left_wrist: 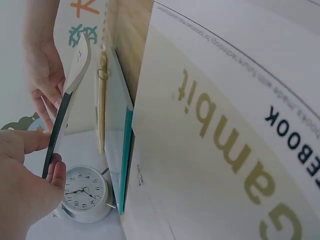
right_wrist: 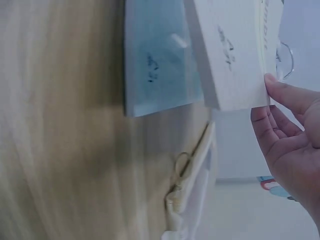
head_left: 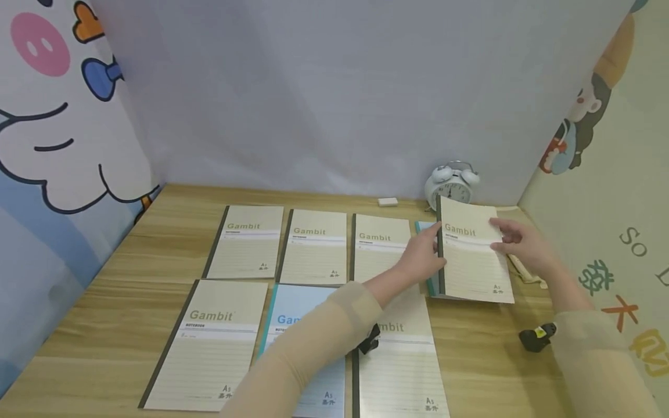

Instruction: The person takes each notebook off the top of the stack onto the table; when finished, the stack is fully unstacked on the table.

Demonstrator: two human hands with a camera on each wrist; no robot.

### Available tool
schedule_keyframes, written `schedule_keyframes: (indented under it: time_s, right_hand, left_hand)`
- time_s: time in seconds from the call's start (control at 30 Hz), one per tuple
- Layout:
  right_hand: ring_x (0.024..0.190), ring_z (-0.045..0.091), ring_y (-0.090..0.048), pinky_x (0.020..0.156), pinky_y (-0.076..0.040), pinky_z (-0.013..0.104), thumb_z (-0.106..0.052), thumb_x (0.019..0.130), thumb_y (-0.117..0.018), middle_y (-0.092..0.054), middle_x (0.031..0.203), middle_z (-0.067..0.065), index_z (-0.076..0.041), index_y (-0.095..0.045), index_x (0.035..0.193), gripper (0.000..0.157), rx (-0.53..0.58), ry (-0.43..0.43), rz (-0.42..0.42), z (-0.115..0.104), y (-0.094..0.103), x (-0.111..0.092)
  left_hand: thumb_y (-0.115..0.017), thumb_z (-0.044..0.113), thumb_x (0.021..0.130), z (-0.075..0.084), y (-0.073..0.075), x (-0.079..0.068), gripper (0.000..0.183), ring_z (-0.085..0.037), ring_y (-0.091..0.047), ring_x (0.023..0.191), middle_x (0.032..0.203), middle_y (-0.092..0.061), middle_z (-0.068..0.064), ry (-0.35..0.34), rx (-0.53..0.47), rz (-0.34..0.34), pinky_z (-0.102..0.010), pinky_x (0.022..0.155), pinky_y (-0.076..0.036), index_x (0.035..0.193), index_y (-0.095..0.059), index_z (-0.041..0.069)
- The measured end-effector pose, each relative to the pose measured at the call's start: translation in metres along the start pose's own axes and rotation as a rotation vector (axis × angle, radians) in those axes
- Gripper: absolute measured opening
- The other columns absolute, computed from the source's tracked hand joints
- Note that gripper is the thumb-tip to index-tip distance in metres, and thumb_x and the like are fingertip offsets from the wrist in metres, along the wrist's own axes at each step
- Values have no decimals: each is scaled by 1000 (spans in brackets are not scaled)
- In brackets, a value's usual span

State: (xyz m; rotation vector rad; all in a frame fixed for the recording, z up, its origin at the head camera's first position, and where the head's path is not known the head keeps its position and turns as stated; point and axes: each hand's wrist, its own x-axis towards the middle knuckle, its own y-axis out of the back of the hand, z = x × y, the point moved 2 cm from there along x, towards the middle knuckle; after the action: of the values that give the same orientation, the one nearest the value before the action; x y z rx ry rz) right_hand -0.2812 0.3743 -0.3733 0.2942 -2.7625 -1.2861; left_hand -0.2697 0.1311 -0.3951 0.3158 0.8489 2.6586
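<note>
A cream Gambit notebook with a dark spine is raised off the table at the right. My left hand pinches its spine edge, thumb on one side and fingers on the other in the left wrist view. The opposite edge is pinched by my right hand, with the thumb on the cover in the right wrist view. Below the raised notebook lies a blue notebook with a teal spine, mostly hidden in the head view. A gap shows between the two notebooks.
Cream notebooks and another blue one lie in two rows to the left. A white alarm clock stands behind, with a white eraser near it. A cream zippered pouch lies at the right.
</note>
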Motion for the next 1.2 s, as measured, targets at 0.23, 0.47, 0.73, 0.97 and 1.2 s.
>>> schedule_keyframes:
  time_s: [0.23, 0.47, 0.73, 0.97, 1.2]
  right_hand:
    - [96, 0, -51, 73, -44, 15, -33, 89, -65, -42, 138, 23, -9, -33, 147, 70, -49, -15, 12, -15, 15, -4]
    - [86, -10, -51, 69, -47, 14, -28, 88, -67, -46, 128, 20, -8, -30, 148, 73, -2, 13, -11, -25, 23, -9]
    - [85, -1, -57, 67, -49, 19, -25, 87, -69, -52, 113, 13, -12, -30, 149, 74, -1, 58, -37, -43, 31, -23]
    - [86, -1, -57, 66, -49, 21, -26, 84, -73, -56, 108, 10, -16, -36, 146, 73, -69, 89, -40, -51, 30, -43]
    - [85, 0, -58, 64, -49, 20, -19, 82, -74, -58, 100, 5, -11, -39, 144, 72, -81, 182, -23, -48, 18, -65]
  left_hand:
    - [-70, 6, 82, 9, 16, -3, 70, -1, -54, 72, 100, -62, 1, -55, -65, 28, -14, 57, -46, 144, -39, 11]
    - [-69, 7, 83, 18, 30, -10, 65, 2, -55, 73, 115, -63, -5, -77, -110, 38, -12, 57, -46, 142, -43, 14]
    - [-71, 11, 83, 16, 40, -21, 69, -2, -54, 74, 101, -61, 0, -120, -113, 7, -14, 59, -45, 144, -40, 17]
    - [-72, 17, 83, 15, 41, -40, 71, -3, -51, 74, 91, -59, 4, -117, -100, -81, -15, 61, -42, 146, -38, 21]
    - [-74, 21, 82, 14, 37, -59, 74, -1, -50, 72, 84, -59, 12, -159, -36, -158, -14, 60, -41, 146, -36, 19]
